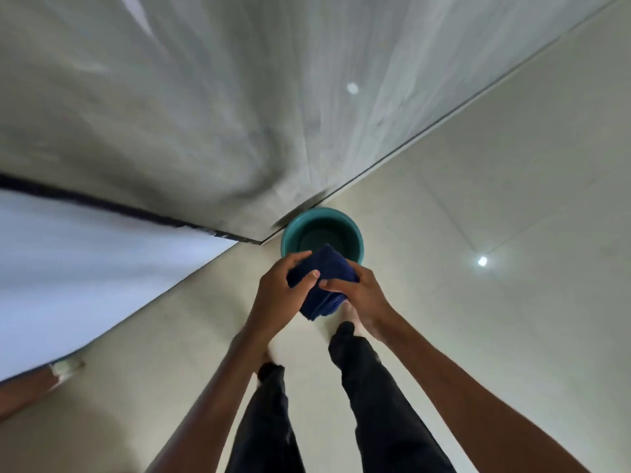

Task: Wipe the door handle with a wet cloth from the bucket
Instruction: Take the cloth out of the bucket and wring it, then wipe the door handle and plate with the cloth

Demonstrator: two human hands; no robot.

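Both arms reach forward; left hand (278,295) and right hand (360,295) clamp the dark blue cloth (322,281), possibly wringing, above the teal bucket (290,233) mid-frame.

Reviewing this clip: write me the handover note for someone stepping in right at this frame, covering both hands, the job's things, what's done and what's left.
Left hand: gripping the dark blue cloth from the left, thumb on top.
Right hand: gripping the same cloth from the right.
The cloth is bunched and held between both hands, above the near rim of the teal bucket, which stands on the floor by the corner of the grey door.
Done: cloth is out of the bucket and in hand. Whether it is wet cannot be told.
Left: the door handle is not in view; find it and wipe it.
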